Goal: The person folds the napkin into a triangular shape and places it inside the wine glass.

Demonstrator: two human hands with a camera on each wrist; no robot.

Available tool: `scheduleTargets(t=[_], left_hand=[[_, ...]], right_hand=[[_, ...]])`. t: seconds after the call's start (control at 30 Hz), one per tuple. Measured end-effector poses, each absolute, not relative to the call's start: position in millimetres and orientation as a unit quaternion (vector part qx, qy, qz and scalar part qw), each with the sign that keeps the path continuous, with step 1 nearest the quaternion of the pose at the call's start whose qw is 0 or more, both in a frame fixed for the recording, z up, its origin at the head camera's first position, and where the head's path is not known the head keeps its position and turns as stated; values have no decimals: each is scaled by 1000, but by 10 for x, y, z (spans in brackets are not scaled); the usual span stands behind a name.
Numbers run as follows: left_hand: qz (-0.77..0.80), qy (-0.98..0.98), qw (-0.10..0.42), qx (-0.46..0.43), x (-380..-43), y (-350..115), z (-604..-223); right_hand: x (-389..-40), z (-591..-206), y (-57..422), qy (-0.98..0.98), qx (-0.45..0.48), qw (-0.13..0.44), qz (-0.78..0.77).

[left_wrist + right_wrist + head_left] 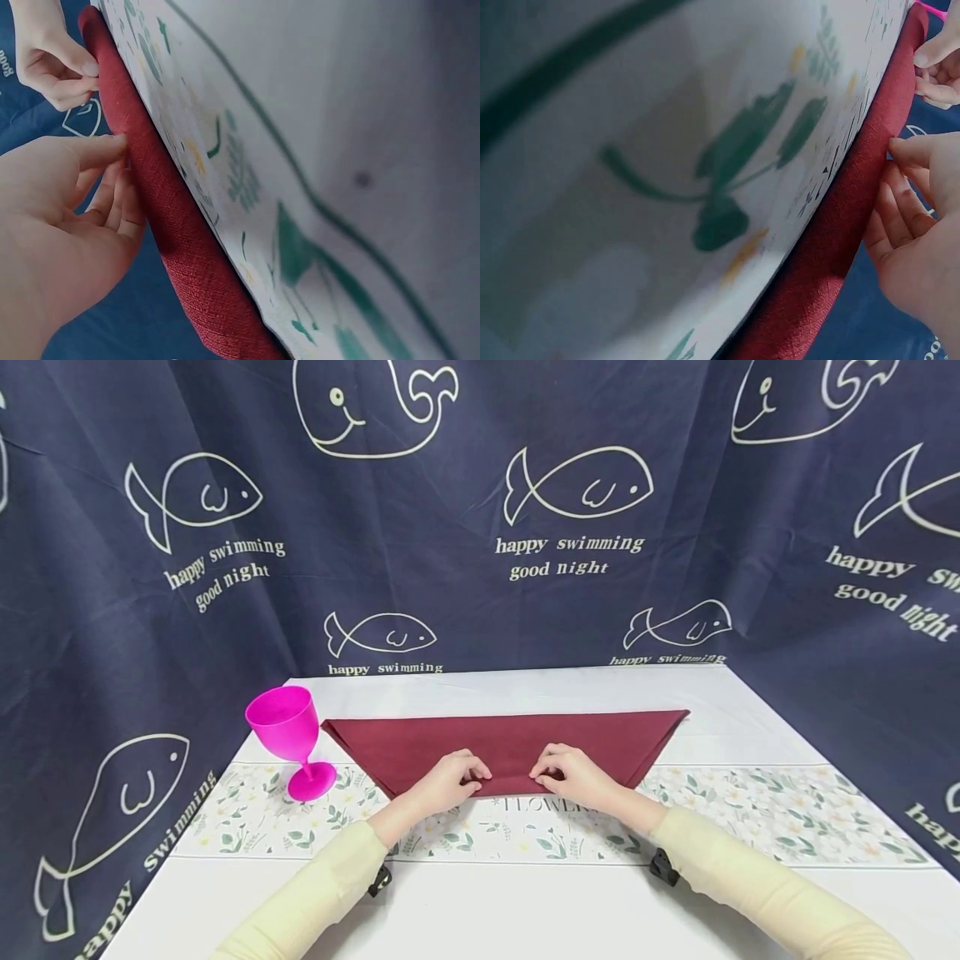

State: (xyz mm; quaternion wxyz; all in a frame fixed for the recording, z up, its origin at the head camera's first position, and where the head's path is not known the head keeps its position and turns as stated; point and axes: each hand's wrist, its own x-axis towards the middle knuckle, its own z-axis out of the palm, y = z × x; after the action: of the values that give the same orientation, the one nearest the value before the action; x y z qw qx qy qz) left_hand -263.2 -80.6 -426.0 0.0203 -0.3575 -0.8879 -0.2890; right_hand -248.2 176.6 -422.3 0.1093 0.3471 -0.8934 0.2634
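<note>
A dark red cloth napkin point(480, 732), folded into a wide band with slanted ends, lies across a floral strip. Its near edge shows as a thick rounded fold point(176, 240) in the left wrist view. My left hand point(452, 779) pinches this near edge left of the middle, thumb and fingertips against the fold. A short way to its right, my right hand point(573, 775) pinches the same edge with bent fingers, also seen as the right hand point(922, 217) in the right wrist view. The cloth's underside is hidden.
A bright pink goblet point(288, 731) stands upright close to the napkin's left end. The floral strip point(772, 814) runs across the white table point(540, 906). Dark blue curtains point(465, 527) with white fish drawings and lettering hang behind and at both sides.
</note>
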Motion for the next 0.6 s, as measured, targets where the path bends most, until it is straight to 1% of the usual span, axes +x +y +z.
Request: scheduleTargets(t=[0.17,0.6], left_hand=[[-269,-894,21,-358,-2642,-825,-4267],[-246,-899,1,-362,-2619,-842,-4220]], right_hand=[[-2488,-4232,1786,-895,352,109,253],[-2485,-4242,1787,-913,331,66,229]])
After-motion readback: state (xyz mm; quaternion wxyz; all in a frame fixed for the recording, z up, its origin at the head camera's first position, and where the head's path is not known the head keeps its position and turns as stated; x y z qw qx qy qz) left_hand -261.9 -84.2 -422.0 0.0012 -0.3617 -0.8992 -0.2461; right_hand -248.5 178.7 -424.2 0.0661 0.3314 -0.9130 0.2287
